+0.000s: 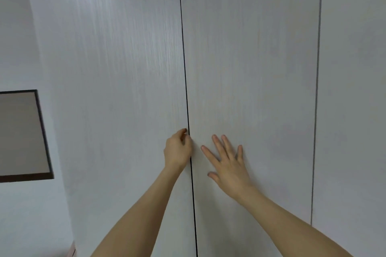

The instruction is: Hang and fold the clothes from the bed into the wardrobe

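Wardrobe doors (129, 68) closed; no clothes visible. My left hand (177, 150) curls at the door seam (184, 68), my right hand (227, 164) lies spread flat.

We see our left hand (177, 149) and right hand (226, 163) bare, no rings or watch, forearms uncovered with no sleeves showing

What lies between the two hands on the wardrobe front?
In the head view, the dark seam between two doors, then bare door panel, separates the left hand from the right hand.
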Action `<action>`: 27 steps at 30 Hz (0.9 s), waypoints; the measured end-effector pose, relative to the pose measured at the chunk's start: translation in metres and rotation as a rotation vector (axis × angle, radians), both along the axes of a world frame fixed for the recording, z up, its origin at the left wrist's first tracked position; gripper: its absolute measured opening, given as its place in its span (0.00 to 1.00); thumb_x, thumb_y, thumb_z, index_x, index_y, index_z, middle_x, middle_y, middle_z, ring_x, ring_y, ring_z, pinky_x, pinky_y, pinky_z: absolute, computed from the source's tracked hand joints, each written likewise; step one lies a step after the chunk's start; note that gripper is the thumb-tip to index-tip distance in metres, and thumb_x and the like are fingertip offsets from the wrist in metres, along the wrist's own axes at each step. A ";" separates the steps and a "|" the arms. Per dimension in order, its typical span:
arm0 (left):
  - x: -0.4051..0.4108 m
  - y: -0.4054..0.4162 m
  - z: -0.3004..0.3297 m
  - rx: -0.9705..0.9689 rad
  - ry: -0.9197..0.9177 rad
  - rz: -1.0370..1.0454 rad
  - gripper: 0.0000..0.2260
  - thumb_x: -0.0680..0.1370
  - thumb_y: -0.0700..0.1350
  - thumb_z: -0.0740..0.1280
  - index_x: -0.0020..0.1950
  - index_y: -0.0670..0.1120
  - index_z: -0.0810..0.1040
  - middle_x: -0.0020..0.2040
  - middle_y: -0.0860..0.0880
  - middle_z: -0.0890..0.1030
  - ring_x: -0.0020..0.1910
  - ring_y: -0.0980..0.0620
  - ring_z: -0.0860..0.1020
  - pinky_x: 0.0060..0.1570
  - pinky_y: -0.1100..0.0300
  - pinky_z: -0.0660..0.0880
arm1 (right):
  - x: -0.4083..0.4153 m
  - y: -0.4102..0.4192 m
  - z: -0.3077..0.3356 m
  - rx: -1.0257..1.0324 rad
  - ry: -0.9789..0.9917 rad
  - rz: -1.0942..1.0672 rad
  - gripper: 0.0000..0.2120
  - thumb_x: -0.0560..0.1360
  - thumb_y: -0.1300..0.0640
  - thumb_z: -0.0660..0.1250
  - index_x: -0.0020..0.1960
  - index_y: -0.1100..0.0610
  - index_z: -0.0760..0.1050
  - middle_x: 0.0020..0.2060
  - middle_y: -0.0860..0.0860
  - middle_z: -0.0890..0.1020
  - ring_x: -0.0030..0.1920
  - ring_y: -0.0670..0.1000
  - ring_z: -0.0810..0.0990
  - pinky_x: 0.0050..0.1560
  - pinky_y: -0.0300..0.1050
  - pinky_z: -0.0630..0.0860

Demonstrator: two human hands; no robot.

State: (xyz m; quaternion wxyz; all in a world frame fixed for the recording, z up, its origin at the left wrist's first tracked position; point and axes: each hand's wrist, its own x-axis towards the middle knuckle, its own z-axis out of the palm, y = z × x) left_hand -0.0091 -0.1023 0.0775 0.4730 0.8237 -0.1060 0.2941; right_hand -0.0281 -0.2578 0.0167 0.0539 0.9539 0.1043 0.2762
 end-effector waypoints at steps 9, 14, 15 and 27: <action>0.007 -0.006 0.003 -0.152 0.166 0.018 0.10 0.76 0.40 0.61 0.56 0.49 0.73 0.52 0.53 0.78 0.58 0.49 0.75 0.65 0.47 0.67 | -0.004 0.002 0.004 0.012 -0.145 -0.027 0.39 0.59 0.44 0.79 0.68 0.47 0.71 0.70 0.57 0.69 0.69 0.61 0.67 0.58 0.73 0.68; 0.006 -0.003 -0.001 -0.056 0.086 0.040 0.14 0.75 0.39 0.62 0.60 0.47 0.74 0.54 0.52 0.78 0.58 0.49 0.75 0.64 0.48 0.66 | 0.013 0.000 0.005 -0.044 -0.105 -0.038 0.47 0.71 0.40 0.68 0.73 0.39 0.34 0.74 0.55 0.32 0.73 0.63 0.33 0.65 0.76 0.46; 0.007 -0.002 -0.002 -0.027 0.070 0.058 0.14 0.75 0.39 0.62 0.60 0.47 0.74 0.54 0.52 0.77 0.58 0.50 0.74 0.63 0.50 0.65 | 0.019 -0.001 0.004 -0.050 -0.077 -0.055 0.48 0.74 0.40 0.64 0.69 0.40 0.24 0.69 0.53 0.23 0.69 0.61 0.23 0.65 0.75 0.41; 0.032 0.021 -0.029 0.657 -0.168 0.350 0.29 0.80 0.53 0.60 0.78 0.56 0.49 0.79 0.47 0.44 0.76 0.42 0.41 0.70 0.37 0.46 | 0.035 0.002 0.006 -0.038 0.026 -0.132 0.49 0.74 0.39 0.62 0.65 0.41 0.18 0.63 0.52 0.17 0.64 0.60 0.18 0.65 0.75 0.40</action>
